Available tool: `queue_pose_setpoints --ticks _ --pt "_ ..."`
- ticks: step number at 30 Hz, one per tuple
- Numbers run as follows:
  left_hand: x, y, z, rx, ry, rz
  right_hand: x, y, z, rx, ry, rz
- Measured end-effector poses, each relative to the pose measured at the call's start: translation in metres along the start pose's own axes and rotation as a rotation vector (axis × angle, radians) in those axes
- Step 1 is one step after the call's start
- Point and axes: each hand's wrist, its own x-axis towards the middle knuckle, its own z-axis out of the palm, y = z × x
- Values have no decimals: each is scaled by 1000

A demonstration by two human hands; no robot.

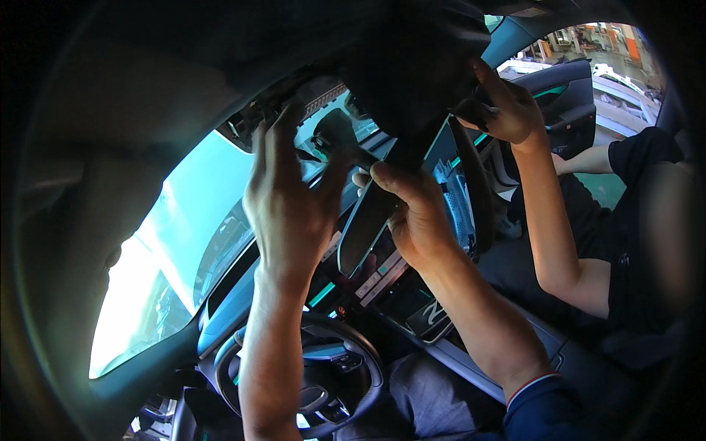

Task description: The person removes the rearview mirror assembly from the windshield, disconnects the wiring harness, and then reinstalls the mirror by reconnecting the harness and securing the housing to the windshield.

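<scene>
My right hand (422, 215) grips the rear-view mirror (361, 234), with the thumb near its stem and fingertips showing past its far edge. The mirror hangs tilted, its long glass edge running up to the right. My left hand (289, 209) is raised beside the dark mirror mount (335, 129), thumb and fingers apart. Its fingertips are in shadow by an opened strip of the roof lining (248, 118), so their contact is unclear. On the right, a co-worker's hand (504, 113) reaches up to a dark panel (419, 60) that hangs from the roof.
The windshield (193, 209) is at the left. Below my arms are the steering wheel (375, 366), a centre screen (380, 275) and the centre console (469, 355). The co-worker (634, 231) leans in at the right, by an open door (568, 105).
</scene>
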Motion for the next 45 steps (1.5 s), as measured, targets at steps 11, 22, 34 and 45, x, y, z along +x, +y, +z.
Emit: queue_pose_setpoints --ticks 11,22,34,45 --pt "-25 -30 15 -903 -176 -701 -3 0 4 -53 61 56" --pt "-21 -29 27 -1247 -304 -818 2 6 0 -156 33 67" --pt "-58 -27 -9 -1194 -275 -736 -2 -15 18 -427 75 55" --pt "-47 -16 3 -610 -275 -410 31 -29 35 -426 86 71"
